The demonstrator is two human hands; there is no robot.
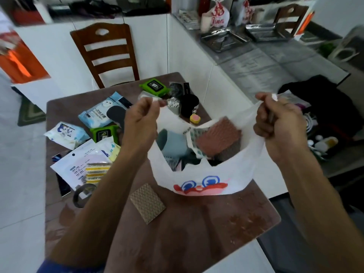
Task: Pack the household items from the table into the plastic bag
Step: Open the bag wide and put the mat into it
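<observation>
A white-walled room with a brown wooden slat-backed chair stands beyond a brown, worn-topped bench, seen from above by the person working at it.

Largest among the things is the white plastic bag with a red and blue cartoon face, held up between the two hands, just above the bench. The left hand has its fingers curled round one handle; the right hand grips the other the same way. Pulled apart like this, the handles keep the mouth wide, probably so the contents can be seen and more can go in. Inside the bag, between the hands, lie a pink ribbed cloth and a grey-blue plastic cup.

To the outer side of the left hand, still on the bench, lie a light blue soft pack of disposable towels, a white sachet printed with blue and a clear packet of yellow sponges. Beyond the left hand stand a green wipes pack and a black cylindrical tub. Below the hands, near the person, lies a tan textured scouring pad.

Judging by what remains, the packing is only partly done.
</observation>
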